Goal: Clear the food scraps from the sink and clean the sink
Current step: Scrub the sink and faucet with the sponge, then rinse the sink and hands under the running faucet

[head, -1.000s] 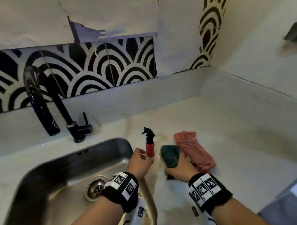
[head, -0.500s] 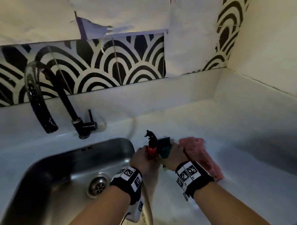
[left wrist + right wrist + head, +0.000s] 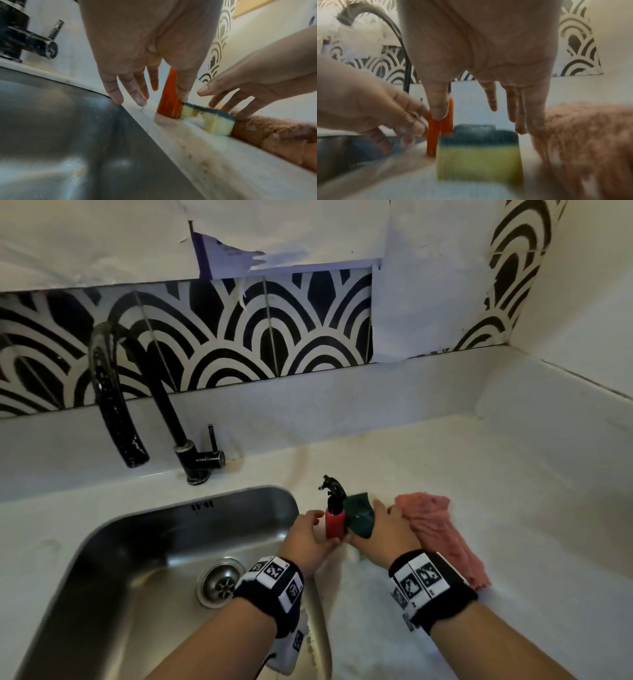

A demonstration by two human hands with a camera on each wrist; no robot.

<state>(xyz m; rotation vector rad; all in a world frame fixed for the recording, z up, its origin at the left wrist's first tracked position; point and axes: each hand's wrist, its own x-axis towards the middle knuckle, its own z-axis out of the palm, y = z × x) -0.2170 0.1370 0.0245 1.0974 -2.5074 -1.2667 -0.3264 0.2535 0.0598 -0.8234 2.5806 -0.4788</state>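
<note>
The steel sink (image 3: 113,556) with its drain (image 3: 222,581) fills the lower left; I see no scraps in it. On the counter to its right stands a small red spray bottle (image 3: 334,522) (image 3: 169,100). A yellow sponge with a green top (image 3: 209,121) (image 3: 359,517) lies flat against it, with white foam on its side. My left hand (image 3: 308,539) (image 3: 147,93) hangs by the bottle with straight fingers and its thumb against the bottle. Over the sponge my right hand (image 3: 385,532) (image 3: 488,115) hovers with spread fingers that hold nothing.
A crumpled pink cloth (image 3: 442,539) lies just right of the sponge. The black faucet (image 3: 113,392) and its lever (image 3: 205,457) stand behind the sink. The patterned backsplash and a side wall close the counter (image 3: 513,508) at the back and right.
My right hand carried the sponge left, laid it flat against the bottle and let go. My left hand stayed by the bottle.
</note>
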